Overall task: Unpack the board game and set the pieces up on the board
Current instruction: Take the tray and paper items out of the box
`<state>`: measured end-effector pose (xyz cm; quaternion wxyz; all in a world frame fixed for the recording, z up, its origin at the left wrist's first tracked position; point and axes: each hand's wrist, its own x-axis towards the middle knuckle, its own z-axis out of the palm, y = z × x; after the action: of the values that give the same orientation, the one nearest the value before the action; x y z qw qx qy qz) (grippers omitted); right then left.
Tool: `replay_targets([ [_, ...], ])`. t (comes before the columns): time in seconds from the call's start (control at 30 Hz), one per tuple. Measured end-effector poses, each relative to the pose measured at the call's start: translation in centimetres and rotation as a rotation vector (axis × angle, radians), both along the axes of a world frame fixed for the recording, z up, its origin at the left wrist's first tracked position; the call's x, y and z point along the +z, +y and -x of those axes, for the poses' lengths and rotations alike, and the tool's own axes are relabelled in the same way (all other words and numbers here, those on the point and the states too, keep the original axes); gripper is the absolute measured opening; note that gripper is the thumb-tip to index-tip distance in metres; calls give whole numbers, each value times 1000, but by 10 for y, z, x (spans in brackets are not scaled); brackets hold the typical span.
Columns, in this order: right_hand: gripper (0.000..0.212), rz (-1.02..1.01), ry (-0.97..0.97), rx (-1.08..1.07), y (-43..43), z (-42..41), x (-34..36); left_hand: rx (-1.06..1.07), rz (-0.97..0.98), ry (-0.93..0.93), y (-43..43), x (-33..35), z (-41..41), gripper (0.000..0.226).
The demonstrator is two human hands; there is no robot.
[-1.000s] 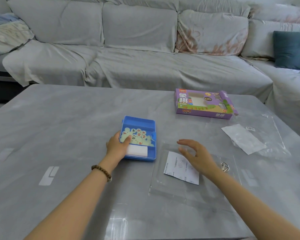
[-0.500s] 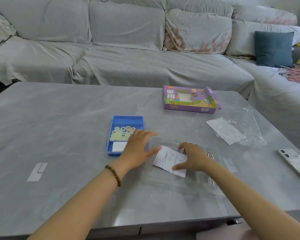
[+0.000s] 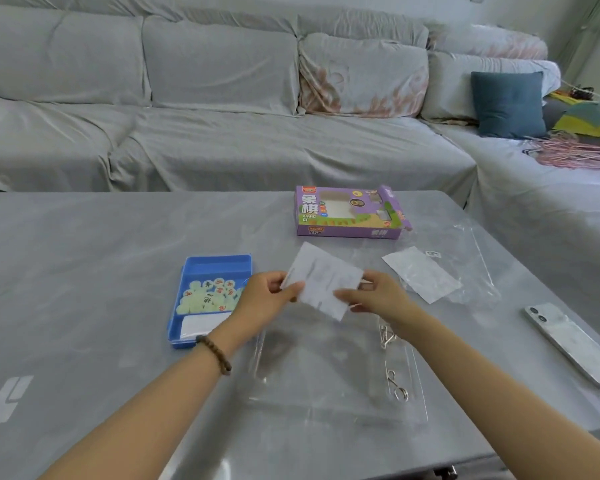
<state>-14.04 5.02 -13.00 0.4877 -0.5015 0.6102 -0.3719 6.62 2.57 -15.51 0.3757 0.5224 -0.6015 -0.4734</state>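
Both hands have closed on the folded white sheet [image 3: 323, 282] and lifted it off the table [image 3: 84, 271], where half a second ago it lay flat under the right hand alone.

Nearest the table's front edge, right of centre, a clear plastic sleeve [image 3: 326, 375] lies flat with a couple of bent wire loops [image 3: 397, 386] along its right side. Just above it the sheet hangs tilted. The left hand [image 3: 264, 299] pinches its left edge between thumb and fingers, and the right hand [image 3: 378, 296] pinches the lower right part the same way. The print on it is too blurred to read, so I cannot tell if it is the board or a leaflet.

Just left of the left hand sits the blue tray [image 3: 219, 263], holding the pale round pieces [image 3: 210, 294]. Toward the right edge are a phone [image 3: 568, 341] and a second white slip [image 3: 421, 273] on more clear plastic. The purple game box [image 3: 347, 213] stands near the far edge.

To my eye the step is opening the sheet. I would draw the two pinches apart slowly and let each crease fall open without tearing. The slippery sleeve should go aside first, and the paper belongs on bare table, apart from the tray so a swinging corner doesn't knock the pieces.
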Motion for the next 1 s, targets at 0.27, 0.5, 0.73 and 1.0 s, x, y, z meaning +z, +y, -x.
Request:
replay_targets([
  [0.27, 18, -45, -87, -275, -91, 25, -12, 84, -244, 98, -90, 10, 26, 14],
  [0.5, 7, -112, 93, -367, -143, 33, -56, 78, -342, -152, -140, -26, 37, 18],
  [0.73, 9, -55, 145, -360, -141, 29, -51, 104, -217, -290, -140, -27, 38, 17],
  [1.0, 6, 159, 121, -198, -33, 50, -2, -149, 281, -348, -34, 0, 52, 27],
])
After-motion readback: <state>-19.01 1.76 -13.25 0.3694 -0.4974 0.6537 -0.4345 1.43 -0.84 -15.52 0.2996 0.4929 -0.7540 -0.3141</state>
